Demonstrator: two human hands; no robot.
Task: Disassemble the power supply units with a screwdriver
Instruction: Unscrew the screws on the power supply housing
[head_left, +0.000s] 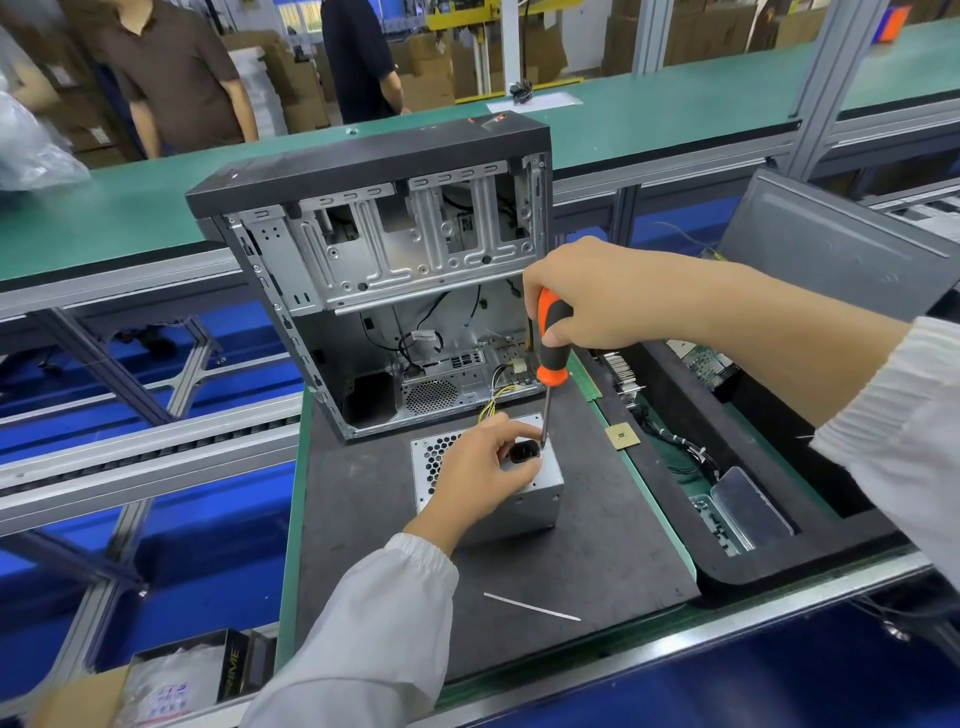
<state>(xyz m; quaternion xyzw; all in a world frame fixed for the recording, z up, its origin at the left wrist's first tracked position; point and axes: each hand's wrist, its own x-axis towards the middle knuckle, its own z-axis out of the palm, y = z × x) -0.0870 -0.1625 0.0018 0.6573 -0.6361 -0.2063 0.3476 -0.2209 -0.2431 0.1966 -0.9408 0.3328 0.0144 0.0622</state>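
Two containers matter to us. Our open case (395, 260) stands upright at the far edge of the dark mat (597, 519), its open side facing us; inside we see bare metal bays above, black cables, a round vent grille and a yellow wire bundle (501, 392) trailing out toward the unit. Off the mat's right edge sits a black tray (810, 561) holding a clear plastic box (748, 501), black cabling and what look like circuit boards at its far end.

Our power supply (524, 493) stands near the mat's middle, just in front of the case, honeycomb vent and power socket facing up. Our left hand (480, 467) rests on that top face, fingers curled over the socket area, steadying the unit. Our right hand (597, 296) is clenched round the orange-and-black handle of the screwdriver (550, 358), whose long axis runs nearly vertical, tip down, touching the top face just beside our left fingers.

A small gold square chip (622, 435) lies by the mat's right edge, a green memory stick (584, 382) further back along it, and a thin white strip (530, 607) near the front edge.
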